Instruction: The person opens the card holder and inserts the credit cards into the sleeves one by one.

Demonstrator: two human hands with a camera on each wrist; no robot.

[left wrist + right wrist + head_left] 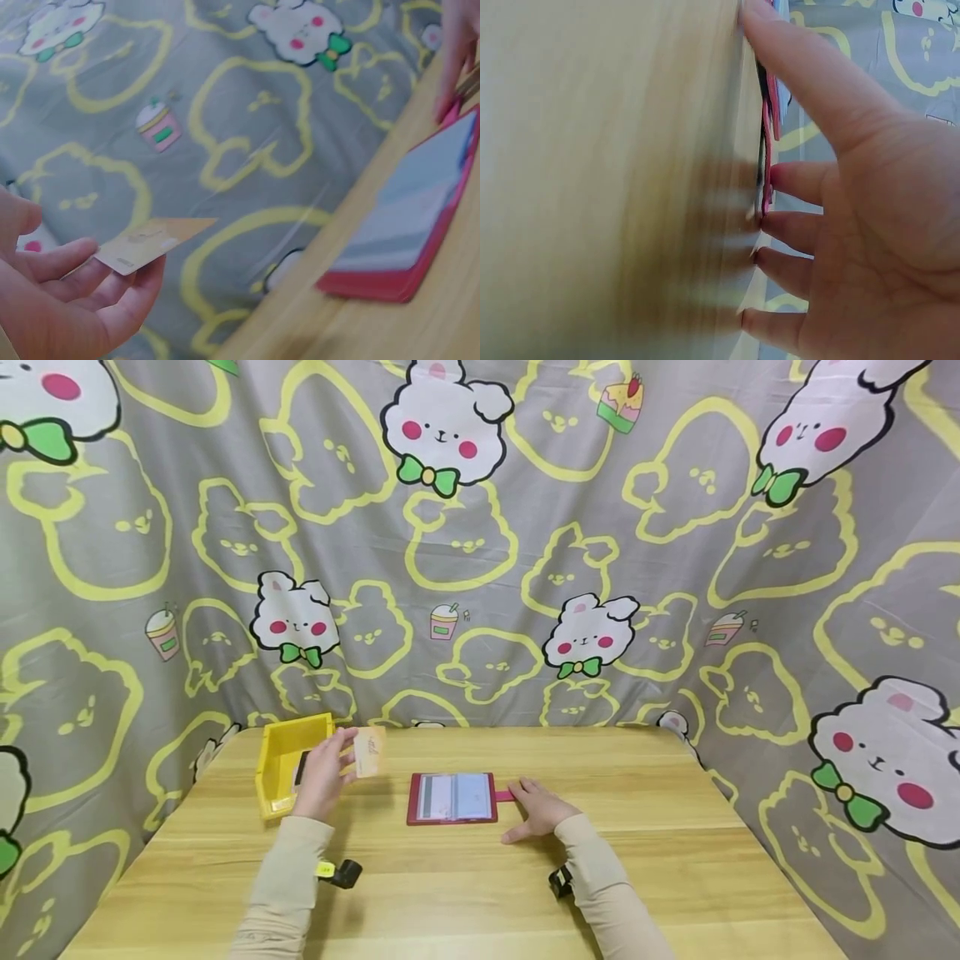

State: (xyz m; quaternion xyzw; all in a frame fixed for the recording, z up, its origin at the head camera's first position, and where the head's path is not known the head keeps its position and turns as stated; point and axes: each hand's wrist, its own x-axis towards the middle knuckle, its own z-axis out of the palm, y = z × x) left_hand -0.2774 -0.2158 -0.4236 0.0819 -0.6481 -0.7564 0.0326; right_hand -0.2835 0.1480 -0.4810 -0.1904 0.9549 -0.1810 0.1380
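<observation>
My left hand point(324, 777) holds a pale yellow-orange card point(369, 752) by its edge, raised beside the yellow bin. In the left wrist view the card point(154, 244) lies across the fingertips, tilted, its far corner pointing away. A red card holder point(413, 817) lies spread open on the table, with clear sleeves over whitish and light-blue inserts. From its right side sticks out a pink strap point(505, 795). My right hand point(546, 814) rests on the table with fingers spread, the fingertips at the strap. In the right wrist view these fingers point(799, 231) touch the tabletop.
A yellow bin point(264, 777) stands at the table's left, with a dark item point(301, 768) inside, partly behind the left hand. The wooden table point(465, 902) is enclosed by a grey patterned curtain point(480, 677) at the back and sides.
</observation>
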